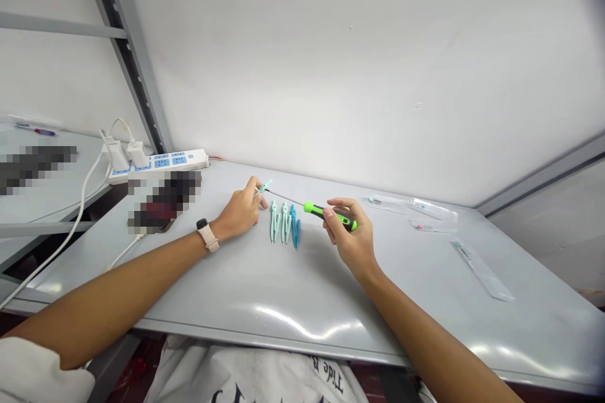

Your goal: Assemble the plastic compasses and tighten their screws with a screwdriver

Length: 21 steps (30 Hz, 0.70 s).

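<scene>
# We hold a screwdriver (331, 216) to a small teal part (265, 188)

Closest to us, our white printed shirt (255, 378) and a white sleeve (38, 371) show below the table's (265, 302) front edge. Our left hand (241, 211), with a watch (207, 234) on a pale pink strap at the wrist, has a firm grip on the small teal part, pinching it between thumb and fingers. Our right hand (350, 233) has its grip closed around the green-and-black handle of the screwdriver. The thin shaft runs left to the teal part, though we cannot tell whether the tip touches it.

Between our hands, near the middle of the table and toward its back edge, three plastic drafting compasses (285, 222) lie side by side, two pale teal and one blue. Neither hand touches them.

Toward the right edge lie clear plastic packets (411, 206) and a long, narrow packet (482, 269). Toward the back left corner sits a white power strip (158, 167) with two white plug adapters (126, 154) and a white cable (61, 252). A pixelated patch (165, 201) covers something on the table just in front of the strip. Beyond it all rises a white wall panel (359, 63) with a grey metal upright (123, 56).
</scene>
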Each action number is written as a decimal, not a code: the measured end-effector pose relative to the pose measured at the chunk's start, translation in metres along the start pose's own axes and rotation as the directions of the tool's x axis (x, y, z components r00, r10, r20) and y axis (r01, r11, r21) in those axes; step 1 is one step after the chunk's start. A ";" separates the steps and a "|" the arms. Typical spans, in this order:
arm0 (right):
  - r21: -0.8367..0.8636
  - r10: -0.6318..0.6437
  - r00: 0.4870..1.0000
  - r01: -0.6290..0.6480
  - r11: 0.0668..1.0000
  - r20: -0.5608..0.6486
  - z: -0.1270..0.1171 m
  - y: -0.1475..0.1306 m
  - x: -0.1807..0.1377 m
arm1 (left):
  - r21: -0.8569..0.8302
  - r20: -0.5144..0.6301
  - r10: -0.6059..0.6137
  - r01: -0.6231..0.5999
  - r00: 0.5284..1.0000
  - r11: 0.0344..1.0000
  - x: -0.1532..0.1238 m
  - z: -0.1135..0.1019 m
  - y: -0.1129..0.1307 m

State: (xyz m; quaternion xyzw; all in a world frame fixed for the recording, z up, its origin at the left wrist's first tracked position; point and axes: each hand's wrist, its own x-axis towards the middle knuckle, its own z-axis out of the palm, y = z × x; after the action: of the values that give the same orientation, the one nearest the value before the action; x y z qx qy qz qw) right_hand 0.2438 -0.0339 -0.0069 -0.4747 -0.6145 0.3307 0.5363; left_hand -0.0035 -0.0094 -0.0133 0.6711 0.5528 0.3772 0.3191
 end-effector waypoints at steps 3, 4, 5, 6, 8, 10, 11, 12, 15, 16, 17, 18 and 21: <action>-0.005 -0.057 0.998 0.057 0.998 -0.028 -0.001 0.006 0.000 | 0.001 0.003 0.005 -0.005 1.000 1.000 0.000 0.000 0.000; -0.002 -0.070 0.997 0.070 0.998 -0.021 -0.001 0.007 0.000 | 0.000 0.003 0.006 -0.006 1.000 1.000 -0.001 0.000 0.000; 0.002 -0.079 0.997 0.079 0.997 -0.012 -0.001 0.008 0.000 | -0.001 0.004 0.006 -0.006 1.000 1.000 -0.001 0.000 0.000; 0.006 -0.082 0.997 0.082 0.997 0.001 -0.001 0.008 -0.001 | -0.002 0.004 0.006 -0.006 1.000 1.000 -0.001 0.000 0.000; 0.011 -0.082 0.996 0.081 0.997 0.024 -0.001 0.008 -0.001 | -0.002 0.004 0.002 -0.002 1.000 1.000 0.000 0.000 0.000; 0.001 -0.082 0.996 0.082 0.997 0.037 -0.001 0.006 -0.001 | 0.004 0.007 0.006 -0.006 1.000 1.000 0.000 0.000 -0.001; -0.008 -0.082 0.996 0.082 0.997 0.042 -0.001 0.005 -0.001 | 0.007 0.009 0.010 -0.010 1.000 1.000 0.000 0.000 -0.001; -0.017 -0.079 0.996 0.080 0.997 0.047 -0.001 0.004 0.000 | 0.010 0.010 0.014 -0.014 1.000 1.000 0.000 0.000 -0.001; -0.022 -0.044 0.997 0.045 0.999 0.058 -0.001 0.001 0.001 | 0.009 0.009 0.015 -0.016 1.000 1.000 0.001 0.000 -0.002; -0.013 -0.023 0.997 0.024 1.000 0.070 -0.001 -0.001 0.001 | 0.006 0.010 0.011 -0.011 1.000 1.000 0.001 0.000 -0.001; -0.004 -0.001 0.996 0.002 1.000 0.087 -0.001 -0.002 0.002 | 0.004 0.009 0.005 -0.005 1.000 1.000 0.000 0.000 -0.001; 0.005 0.018 0.994 -0.019 1.000 0.104 -0.001 -0.004 0.002 | 0.002 0.010 0.000 0.000 1.000 1.000 0.000 0.000 -0.001; 0.011 0.044 0.991 -0.046 0.999 0.129 -0.001 -0.009 0.001 | -0.001 0.015 -0.010 0.010 1.000 1.000 0.000 0.000 0.000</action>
State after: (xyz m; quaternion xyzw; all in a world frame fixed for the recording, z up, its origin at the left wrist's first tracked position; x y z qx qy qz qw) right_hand 0.2424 -0.0363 0.0017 -0.4623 -0.6346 0.3768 0.4914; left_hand -0.0038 -0.0095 -0.0134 0.6708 0.5536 0.3709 0.3255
